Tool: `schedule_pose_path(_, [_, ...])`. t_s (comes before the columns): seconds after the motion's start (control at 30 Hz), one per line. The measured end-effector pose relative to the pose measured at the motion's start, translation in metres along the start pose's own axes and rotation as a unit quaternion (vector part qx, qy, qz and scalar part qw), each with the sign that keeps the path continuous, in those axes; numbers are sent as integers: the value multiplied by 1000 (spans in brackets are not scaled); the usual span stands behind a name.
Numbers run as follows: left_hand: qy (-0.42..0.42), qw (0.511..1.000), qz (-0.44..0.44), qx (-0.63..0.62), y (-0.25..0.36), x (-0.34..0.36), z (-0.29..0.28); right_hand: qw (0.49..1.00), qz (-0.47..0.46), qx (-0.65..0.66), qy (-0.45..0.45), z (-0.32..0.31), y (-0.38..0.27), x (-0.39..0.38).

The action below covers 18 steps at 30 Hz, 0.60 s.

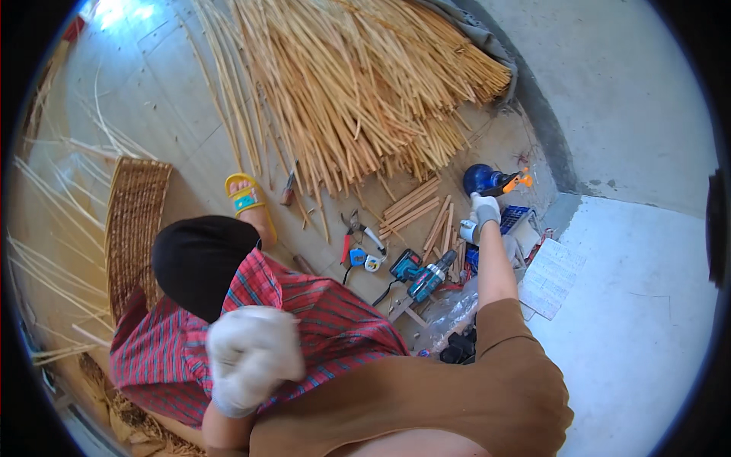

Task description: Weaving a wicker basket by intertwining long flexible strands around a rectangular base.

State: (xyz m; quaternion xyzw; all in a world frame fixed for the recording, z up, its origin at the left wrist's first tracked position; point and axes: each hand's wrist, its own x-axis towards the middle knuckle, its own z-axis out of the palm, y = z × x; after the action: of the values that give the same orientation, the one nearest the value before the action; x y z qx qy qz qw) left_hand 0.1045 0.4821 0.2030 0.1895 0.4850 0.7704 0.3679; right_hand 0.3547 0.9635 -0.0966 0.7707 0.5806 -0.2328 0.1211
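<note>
My right hand (482,211), in a white glove, reaches out to the far right. Its fingers close at the black neck of a round blue spray bottle (480,180) with an orange nozzle. A second pale cuff-like shape beside the wrist cannot be made out. My left hand (253,356), also gloved, is curled into a fist near my body, a little blurred. Below it a red plaid cloth (327,308) covers my lap; whether the fist holds anything is hidden. By my knee stands a curved woven brown panel (137,221), its long pale strands fanning out leftward.
A big bundle of cane rods (358,91) spreads over the far floor. Nearer lie cut sticks (411,207), pruning shears (359,228), a tape measure (358,257), a cordless drill (430,276) and a wooden-handled tool (288,186). A written sheet (552,278) rests against the right wall.
</note>
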Motion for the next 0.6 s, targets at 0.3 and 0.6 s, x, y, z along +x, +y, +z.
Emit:
schedule_pose_path(0.3, [-406,867,118,-264,36,55,47,827,-562,-7,6,96,-138,-222])
schedule_pose_path(0.6, [-165,885,142,-411,54,8,28,795,-512,-309,96,147,-203,-233])
